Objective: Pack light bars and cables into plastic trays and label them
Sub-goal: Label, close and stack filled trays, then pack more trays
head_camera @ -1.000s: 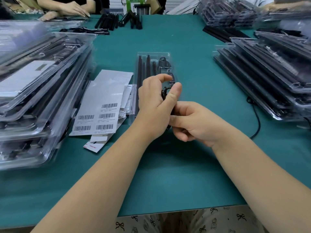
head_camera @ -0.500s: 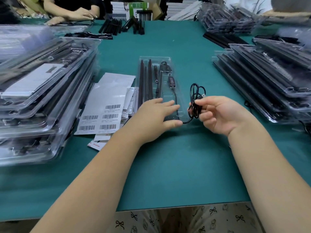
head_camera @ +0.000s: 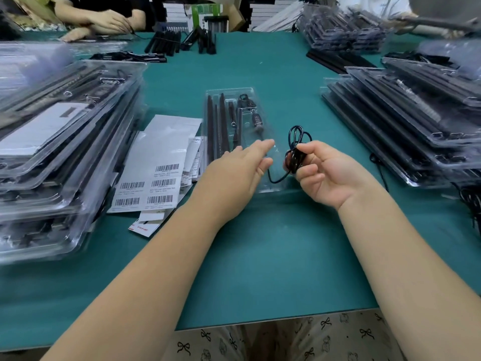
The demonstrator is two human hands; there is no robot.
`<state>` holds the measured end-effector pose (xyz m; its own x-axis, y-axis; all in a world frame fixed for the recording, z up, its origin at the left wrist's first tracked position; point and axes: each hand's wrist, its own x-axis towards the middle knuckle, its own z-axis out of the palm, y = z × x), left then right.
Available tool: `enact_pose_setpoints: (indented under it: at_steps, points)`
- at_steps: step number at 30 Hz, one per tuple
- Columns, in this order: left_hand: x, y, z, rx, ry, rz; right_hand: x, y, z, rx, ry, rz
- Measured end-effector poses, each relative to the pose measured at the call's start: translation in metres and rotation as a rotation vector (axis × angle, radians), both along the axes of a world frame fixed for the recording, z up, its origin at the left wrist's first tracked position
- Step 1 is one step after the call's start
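1. A teal surface (head_camera: pixel 260 256) is seen running the length of a packing room, with other people's arms resting at its far end and loose black bars (head_camera: pixel 179 43) heaped there.
2. Since half a second ago the left hand (head_camera: pixel 234 173) has been lifted off the clear plastic tray (head_camera: pixel 263 187); it is now held just above the tray's near end with the fingers straight and relaxed, gripping nothing.
3. The coiled black cable (head_camera: pixel 296 149) is pinched by the right hand (head_camera: pixel 325 173), with thumb and fingers curled round the loops. The coil has stayed just beside the tray's right edge, while a tail of cable still runs from it into the tray's near end.
4. A second ago both hands were closed round the coil over the tray; from this it is judged that winding is finished and that the coil is about to be seated.
5. Inside the tray, long dark light bars (head_camera: pixel 216 126) are laid in the left channels, and a controller with its plug (head_camera: pixel 256 118) is seated in the right-hand pocket. The near right part looks unfilled, probably the place meant for the coil.
6. Filled trays are stacked on the left (head_camera: pixel 65 152) and on the right (head_camera: pixel 416 121).
7. Barcode label sheets (head_camera: pixel 153 178) lie between the left stack and the open tray, untouched; labelling is judged not yet done for this tray.
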<state>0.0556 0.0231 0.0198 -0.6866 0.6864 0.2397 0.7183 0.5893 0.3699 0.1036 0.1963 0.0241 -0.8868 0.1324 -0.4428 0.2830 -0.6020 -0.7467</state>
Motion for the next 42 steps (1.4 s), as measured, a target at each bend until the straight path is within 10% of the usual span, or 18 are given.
enact_pose_setpoints:
  at_steps: [8, 17, 29, 36, 42]
  points:
    - [0.010, 0.005, -0.001, 0.066, -0.007, 0.043, -0.022, -0.027, -0.012, 1.024, -0.023, -0.150]
    - [0.011, 0.005, -0.001, 0.047, -0.038, 0.033, -0.033, -0.037, -0.026, 1.972, -0.165, 0.241]
    - [0.011, 0.008, -0.005, 0.059, -0.092, 0.044, -0.018, -0.028, -0.024, 1.492, 0.018, -0.142]
    - [0.011, 0.008, -0.002, 0.093, -0.081, 0.050, -0.015, -0.040, -0.030, 1.896, 0.027, 0.060]
    - [0.010, 0.010, -0.004, 0.082, -0.087, 0.055, -0.017, -0.040, -0.031, 1.668, -0.030, -0.029]
